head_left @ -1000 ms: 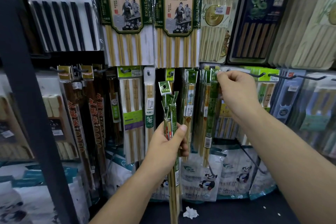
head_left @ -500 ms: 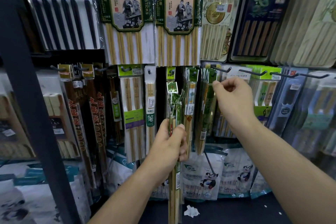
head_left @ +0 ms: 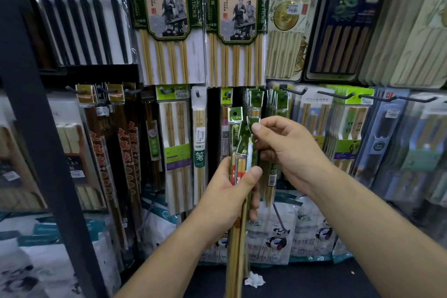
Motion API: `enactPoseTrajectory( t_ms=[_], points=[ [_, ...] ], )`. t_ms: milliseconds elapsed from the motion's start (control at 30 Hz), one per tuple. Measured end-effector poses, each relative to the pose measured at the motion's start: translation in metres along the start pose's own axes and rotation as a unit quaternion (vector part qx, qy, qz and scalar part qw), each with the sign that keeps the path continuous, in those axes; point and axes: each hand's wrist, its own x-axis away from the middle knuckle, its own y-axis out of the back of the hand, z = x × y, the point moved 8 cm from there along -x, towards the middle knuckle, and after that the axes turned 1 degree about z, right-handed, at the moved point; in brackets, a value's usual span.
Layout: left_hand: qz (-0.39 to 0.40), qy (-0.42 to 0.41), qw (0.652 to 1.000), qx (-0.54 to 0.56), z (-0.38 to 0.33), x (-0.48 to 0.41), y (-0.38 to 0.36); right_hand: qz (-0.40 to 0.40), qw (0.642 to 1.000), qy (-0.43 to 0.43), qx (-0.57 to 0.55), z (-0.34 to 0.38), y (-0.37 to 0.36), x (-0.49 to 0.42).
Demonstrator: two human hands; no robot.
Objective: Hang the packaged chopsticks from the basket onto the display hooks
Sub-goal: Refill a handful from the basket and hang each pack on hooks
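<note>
SHOP AISLE: A person's left hand [head_left: 229, 191] holds a bundle of chopstick packs [head_left: 235, 244] upright before a wall display, its grip wrapped around the bundle with the thumb across the front. The right hand [head_left: 292, 152] has a narrow grip, thumb and forefinger pinching the green header [head_left: 250, 126] of one pack at the bundle's top. The bundle stands just in front of matching hung packs [head_left: 256, 104] in the middle of the lower row, where dark hooks [head_left: 336, 95] jut out to the right.
</note>
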Motion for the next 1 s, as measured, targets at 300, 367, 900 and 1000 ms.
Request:
enactPoseTrajectory(
  t_ms=[300, 367, 900, 1000],
  points=[
    [-0.044, -0.001, 0.998, 0.045, 0.000, -0.001, 0.004, -0.042, 0.998, 0.039, -0.001, 0.008, 0.010, -0.003],
    [-0.052, 0.002, 0.997, 0.049, 0.002, -0.001, 0.005, -0.074, 0.996, 0.057, 0.015, 0.014, 0.018, -0.005],
    [-0.085, -0.024, 0.996, -0.023, -0.004, 0.001, 0.010, -0.194, 0.978, 0.054, 0.055, 0.035, 0.059, -0.029],
    [-0.084, -0.022, 0.996, -0.024, -0.005, 0.002, 0.010, -0.197, 0.977, 0.054, 0.062, 0.036, 0.060, -0.031]
  ],
)
